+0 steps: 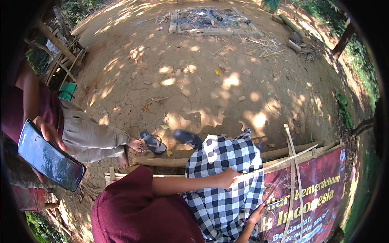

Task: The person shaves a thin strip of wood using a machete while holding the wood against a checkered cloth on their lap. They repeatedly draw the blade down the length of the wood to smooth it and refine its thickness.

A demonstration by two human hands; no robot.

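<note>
My left hand (228,178) is closed around a thin pale bamboo strip (279,164), which stretches away to the right. My left arm, in a maroon sleeve, crosses a black-and-white checkered cloth (221,162) spread over my lap. Lower down, at the cloth's right edge, my right hand (255,214) has its fingers curled. Beside those fingers rises a slim, dark, blade-like piece (272,189); whether the hand grips it is too small to tell. More pale strips (292,174) cross in front of a maroon banner (312,194) with printed lettering, to the right.
At the left another person's hand (50,131) holds a phone (48,156). That person's bare feet (135,144) are near a pair of dark sandals (154,142). Bamboo poles (162,161) run along the seat's far edge. Beyond lies a framed ash pit (210,20) on cracked earth.
</note>
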